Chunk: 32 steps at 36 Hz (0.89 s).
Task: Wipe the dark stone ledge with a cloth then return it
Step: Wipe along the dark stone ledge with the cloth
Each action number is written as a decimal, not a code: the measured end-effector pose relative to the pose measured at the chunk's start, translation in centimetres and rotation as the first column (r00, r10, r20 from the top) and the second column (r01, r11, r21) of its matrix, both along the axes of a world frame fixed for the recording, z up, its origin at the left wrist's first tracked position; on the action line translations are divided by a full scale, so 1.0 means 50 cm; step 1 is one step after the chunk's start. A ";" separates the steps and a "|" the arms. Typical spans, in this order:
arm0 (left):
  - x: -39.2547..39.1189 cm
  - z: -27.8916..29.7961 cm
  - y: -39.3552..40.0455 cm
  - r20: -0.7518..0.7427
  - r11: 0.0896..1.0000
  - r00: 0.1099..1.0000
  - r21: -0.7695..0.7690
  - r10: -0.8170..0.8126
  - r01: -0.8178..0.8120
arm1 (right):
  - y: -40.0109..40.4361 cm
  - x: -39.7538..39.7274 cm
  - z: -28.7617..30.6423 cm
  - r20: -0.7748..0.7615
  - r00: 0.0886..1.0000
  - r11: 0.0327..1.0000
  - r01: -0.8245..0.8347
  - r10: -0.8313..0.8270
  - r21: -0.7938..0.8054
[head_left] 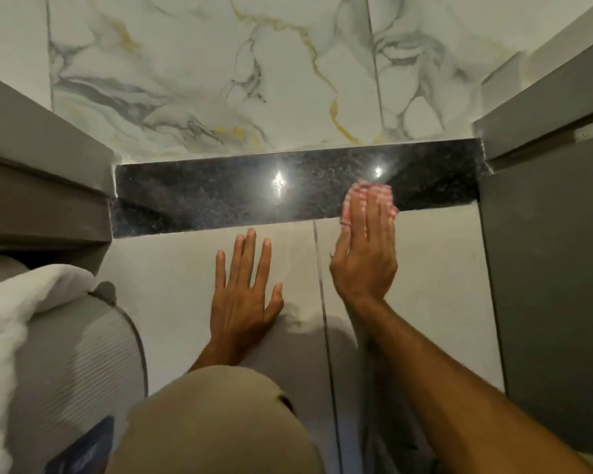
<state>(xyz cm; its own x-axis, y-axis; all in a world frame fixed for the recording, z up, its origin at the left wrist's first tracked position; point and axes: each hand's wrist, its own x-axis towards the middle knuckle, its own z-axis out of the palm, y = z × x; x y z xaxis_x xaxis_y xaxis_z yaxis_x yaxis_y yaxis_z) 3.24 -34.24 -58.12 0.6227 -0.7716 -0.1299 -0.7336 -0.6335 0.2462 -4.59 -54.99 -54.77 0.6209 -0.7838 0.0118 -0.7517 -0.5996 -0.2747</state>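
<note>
A polished dark stone ledge [220, 193] runs left to right between two grey walls, with ceiling lights mirrored in it. My right hand [365, 254] lies flat, its fingers pressing a red-and-white checked cloth [374, 191] onto the ledge's right part at its front edge. Most of the cloth is hidden under the fingers. My left hand [245, 292] rests flat with fingers spread on the pale tile [172, 268] below the ledge, holding nothing.
A marble-patterned tiled wall [220, 80] rises behind the ledge. Grey panels [548, 251] close in on the right and a grey stepped frame [42, 186] on the left. White bedding [18, 302] on a ribbed grey mattress [83, 364] sits at lower left. My knee [213, 422] is below.
</note>
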 end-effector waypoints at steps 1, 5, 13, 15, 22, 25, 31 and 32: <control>-0.001 -0.004 -0.007 0.001 0.999 1.000 0.008 -0.031 0.031 | -0.018 0.015 0.003 0.021 0.993 0.992 0.121 -0.120 -0.026; 0.000 -0.013 -0.046 0.018 0.997 0.997 -0.002 -0.076 0.076 | -0.081 0.129 0.009 0.120 0.920 0.918 0.386 -0.374 -0.095; 0.000 -0.002 -0.080 0.041 0.995 0.994 -0.010 -0.097 0.097 | -0.050 0.019 -0.011 -0.028 0.803 0.803 -0.596 0.596 -0.019; -0.002 0.004 -0.089 0.025 0.995 0.995 -0.019 -0.101 0.102 | -0.051 -0.080 0.001 -0.027 0.877 0.877 -0.481 0.480 -0.008; -0.016 0.003 -0.136 -0.001 0.993 0.994 -0.044 -0.107 0.107 | -0.168 -0.032 0.010 -0.017 0.968 0.960 0.247 -0.251 -0.131; -0.015 -0.007 -0.142 0.022 0.993 0.995 -0.058 -0.101 0.102 | -0.218 0.068 -0.002 0.010 0.945 0.940 0.325 -0.326 -0.107; -0.015 -0.002 -0.142 0.012 0.993 0.995 -0.059 -0.098 0.099 | -0.185 0.001 0.003 0.003 0.951 0.951 -0.309 0.309 -0.026; -0.013 0.002 -0.142 0.004 0.993 0.995 -0.061 -0.098 0.098 | -0.175 -0.037 0.009 -0.008 0.951 0.951 -0.308 0.308 -0.010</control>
<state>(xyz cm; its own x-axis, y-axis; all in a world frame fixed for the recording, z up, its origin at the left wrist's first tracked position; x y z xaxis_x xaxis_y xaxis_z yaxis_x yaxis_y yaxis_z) 2.57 -41.36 -58.03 0.5436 -0.8355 -0.0798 -0.7918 -0.5421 0.2814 -6.44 -63.76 -54.33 0.8324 -0.5539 0.0147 -0.5313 -0.8054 -0.2628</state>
